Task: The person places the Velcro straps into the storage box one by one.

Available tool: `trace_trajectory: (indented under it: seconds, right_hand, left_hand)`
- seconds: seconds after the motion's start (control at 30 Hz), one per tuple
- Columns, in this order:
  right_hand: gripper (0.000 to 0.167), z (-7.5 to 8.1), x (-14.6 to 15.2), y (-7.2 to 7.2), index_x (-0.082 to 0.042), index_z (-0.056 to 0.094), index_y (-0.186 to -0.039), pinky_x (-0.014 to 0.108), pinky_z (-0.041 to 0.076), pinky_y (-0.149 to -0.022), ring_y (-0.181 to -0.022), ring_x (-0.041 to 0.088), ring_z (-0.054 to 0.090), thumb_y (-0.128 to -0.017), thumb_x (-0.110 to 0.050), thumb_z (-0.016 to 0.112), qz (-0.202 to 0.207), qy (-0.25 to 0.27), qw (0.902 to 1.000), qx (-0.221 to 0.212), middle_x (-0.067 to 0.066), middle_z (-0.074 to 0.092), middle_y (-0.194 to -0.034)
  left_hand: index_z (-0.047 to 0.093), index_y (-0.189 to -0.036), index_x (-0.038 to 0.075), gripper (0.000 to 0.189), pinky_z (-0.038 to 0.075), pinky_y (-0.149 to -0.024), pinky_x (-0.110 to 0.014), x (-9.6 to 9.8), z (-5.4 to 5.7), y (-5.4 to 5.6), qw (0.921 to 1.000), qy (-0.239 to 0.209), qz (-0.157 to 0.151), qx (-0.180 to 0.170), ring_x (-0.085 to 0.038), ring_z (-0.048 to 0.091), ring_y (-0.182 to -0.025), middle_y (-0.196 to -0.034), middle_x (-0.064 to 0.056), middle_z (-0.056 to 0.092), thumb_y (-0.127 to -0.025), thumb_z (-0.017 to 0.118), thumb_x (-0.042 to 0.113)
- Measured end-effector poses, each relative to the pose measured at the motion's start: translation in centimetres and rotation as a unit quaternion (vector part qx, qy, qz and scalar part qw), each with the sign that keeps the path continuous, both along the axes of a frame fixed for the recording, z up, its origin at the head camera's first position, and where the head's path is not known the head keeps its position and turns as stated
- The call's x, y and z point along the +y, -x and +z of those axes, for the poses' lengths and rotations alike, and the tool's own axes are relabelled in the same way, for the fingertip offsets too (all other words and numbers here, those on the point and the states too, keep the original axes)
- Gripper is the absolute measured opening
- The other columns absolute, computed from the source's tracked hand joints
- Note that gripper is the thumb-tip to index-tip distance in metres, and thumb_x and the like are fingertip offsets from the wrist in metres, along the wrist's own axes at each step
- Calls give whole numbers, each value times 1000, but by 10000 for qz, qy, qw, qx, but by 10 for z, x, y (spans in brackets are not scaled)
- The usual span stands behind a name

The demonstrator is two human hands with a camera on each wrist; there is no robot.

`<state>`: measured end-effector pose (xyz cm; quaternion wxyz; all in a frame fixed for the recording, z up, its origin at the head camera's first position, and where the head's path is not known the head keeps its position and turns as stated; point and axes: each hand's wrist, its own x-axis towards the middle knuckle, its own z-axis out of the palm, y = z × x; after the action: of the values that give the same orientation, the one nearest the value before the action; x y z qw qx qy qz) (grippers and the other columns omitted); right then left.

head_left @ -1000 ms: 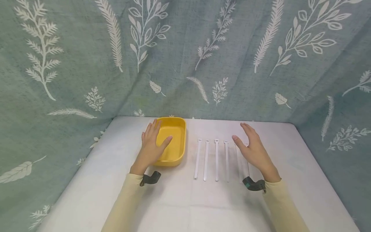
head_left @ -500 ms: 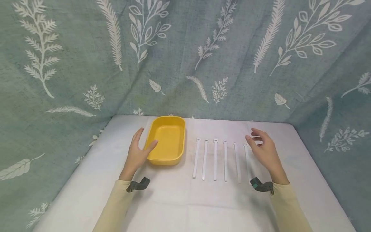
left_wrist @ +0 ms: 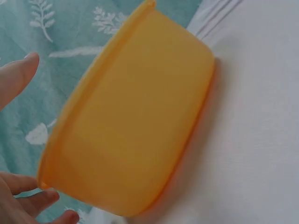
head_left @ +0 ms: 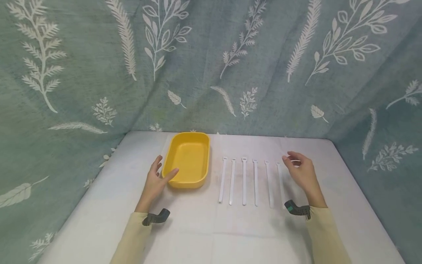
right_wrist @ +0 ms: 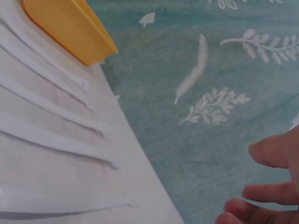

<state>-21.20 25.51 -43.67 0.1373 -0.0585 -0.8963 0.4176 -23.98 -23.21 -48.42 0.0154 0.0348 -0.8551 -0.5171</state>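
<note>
A yellow plastic tub [head_left: 188, 165] stands on the white-covered table, with nothing inside it. My left hand [head_left: 153, 189] is at its front left corner, thumb spread from the fingers. In the left wrist view, the fingertips come close to the rim of the tub [left_wrist: 126, 112]; I cannot tell whether they touch. Several white cable ties [head_left: 244, 181] lie side by side to the right of the tub, heads toward the back. Just right of the rightmost cable tie [head_left: 280, 179], my right hand [head_left: 304, 178] hovers with loosely bent fingers, holding nothing.
A green-grey curtain [head_left: 197, 73] with white leaf prints hangs behind the table and along both sides. Bare white cloth [head_left: 230, 227] spreads in front of the tub and cable ties. A dark camera mount is strapped to each wrist.
My left hand has drawn back from over the tub to its front left corner. My right hand has shifted right, off the cable ties, its fingers bending more. Tub and ties stay put.
</note>
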Motion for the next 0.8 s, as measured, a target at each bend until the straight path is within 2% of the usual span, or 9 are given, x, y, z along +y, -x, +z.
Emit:
trace_trajectory:
  seconds: [0.1,0.17,0.3,0.43,0.57,0.7,0.8]
  right_hand:
    - [53,-4,2,3,4,57,-142,56,57,-96,-121,44,60,-105,-34,58,-125,81,9997,-173,30,64,-131]
    - [52,-7,4,4,4,58,-142,56,57,-97,-121,44,60,-105,-34,58,-210,127,9993,-289,30,64,-131]
    - [52,-17,8,7,4,58,-141,48,58,-90,-119,43,62,-105,-34,58,-307,154,9977,-590,30,63,-131]
    - [54,-23,11,11,7,58,-140,45,61,-87,-118,45,64,-105,-33,58,-259,103,9956,-897,32,63,-130]
    - [54,-29,16,12,10,58,-138,48,61,-88,-116,46,65,-104,-33,58,-194,-28,9933,-1141,34,63,-129]
    - [56,-35,19,13,10,57,-139,40,63,-79,-108,43,68,-104,-33,59,-120,-79,9885,-1506,34,60,-131]
    - [55,-40,19,13,10,56,-139,36,64,-76,-105,41,70,-104,-32,59,-124,-65,9854,-1696,34,59,-132]
  left_hand:
    - [9,-168,19,110,22,-133,-53,0,-5,1,9998,-170,-18,-90,-35,17,-162,-176,-6,13,-89,77,55]
    - [8,-168,20,111,24,-132,-52,1,-8,2,9994,-276,-69,-194,-34,18,-162,-176,-5,12,-89,77,56]
    - [1,-168,21,115,27,-131,-52,1,-11,2,9984,-367,-224,-369,-35,20,-161,-176,-7,10,-89,77,55]
    - [-1,-168,19,117,27,-130,-53,1,-11,1,9982,-404,-287,-335,-37,22,-161,-176,-8,9,-89,78,51]
    - [0,-168,18,118,25,-131,-52,0,-12,1,9981,-439,-297,-303,-36,20,-161,-176,-8,7,-88,80,50]
    - [-1,-168,17,120,22,-132,-54,0,-13,0,9978,-433,-349,-371,-38,16,-162,-176,-11,4,-87,82,46]
    - [0,-168,17,120,19,-132,-56,0,-16,-1,9977,-422,-423,-324,-37,16,-162,-176,-12,8,-87,83,44]
